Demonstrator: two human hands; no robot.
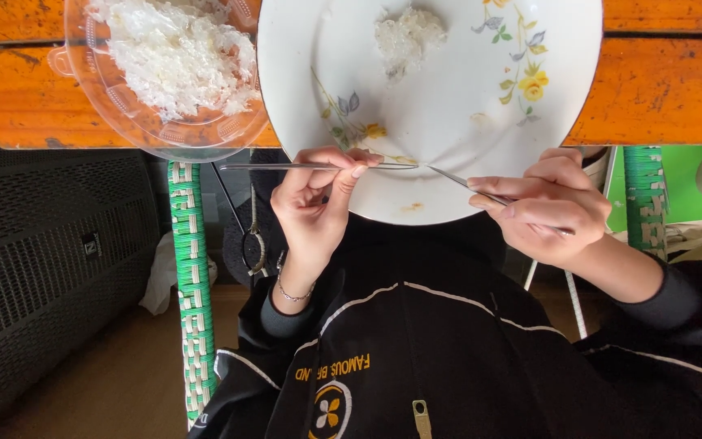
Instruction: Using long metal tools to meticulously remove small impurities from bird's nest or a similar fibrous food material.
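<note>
- While both hands hover at the near rim of the white flowered plate (448,89), each pinches a slim metal tool.
- The left hand (314,207) has its fingers closed on tweezers (310,166) lying nearly level, their long axis running across the view and the tips meeting the plate's edge.
- The right hand (550,207) is curled tightly round a second metal tool (469,187), slanted up-left, its point just beside the tweezers' tips.
- A small white clump (408,36) sits far up the plate, bare porcelain between.
- The clear bowl (164,73) of white pieces touches the plate's left rim on the orange desk (660,89).
</note>
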